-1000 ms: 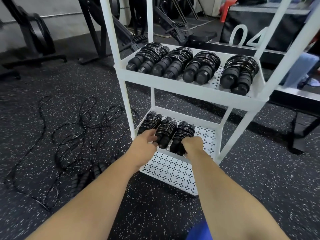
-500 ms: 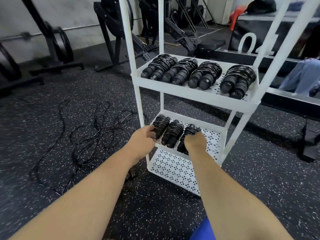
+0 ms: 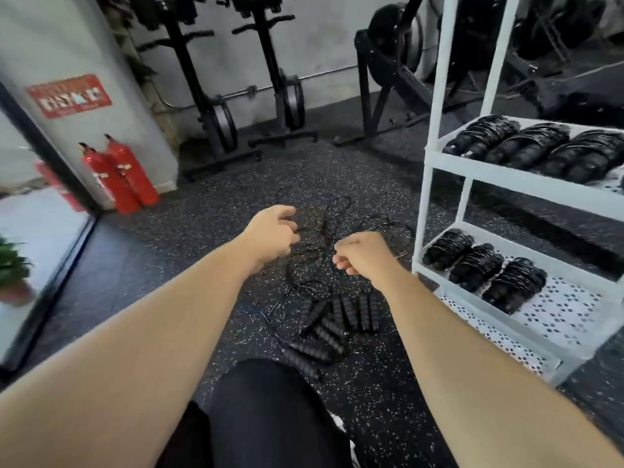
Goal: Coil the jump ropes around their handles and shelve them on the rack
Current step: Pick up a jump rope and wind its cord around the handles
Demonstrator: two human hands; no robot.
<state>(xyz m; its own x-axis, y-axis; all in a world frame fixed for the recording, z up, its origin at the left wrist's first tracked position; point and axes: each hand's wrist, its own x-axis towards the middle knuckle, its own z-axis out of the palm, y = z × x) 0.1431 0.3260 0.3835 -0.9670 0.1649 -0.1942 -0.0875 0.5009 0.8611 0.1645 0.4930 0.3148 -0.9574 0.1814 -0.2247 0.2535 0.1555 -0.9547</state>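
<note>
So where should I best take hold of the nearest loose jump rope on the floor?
By its ribbed handle, from above, gripping across its width: it lies flat on the floor, while the thin cords are tangled.

Loose cords [image 3: 317, 238] lie tangled on the floor beneath and beyond the left hand [image 3: 270, 233] and right hand [image 3: 363, 253]. Their handles [image 3: 334, 319] lie nearer, between the forearms. The rack [image 3: 429, 184] stands right of the right hand, with coiled ropes [image 3: 483, 265] on two shelves. Fire extinguishers [image 3: 121, 177] stand well left of the left hand.
</note>
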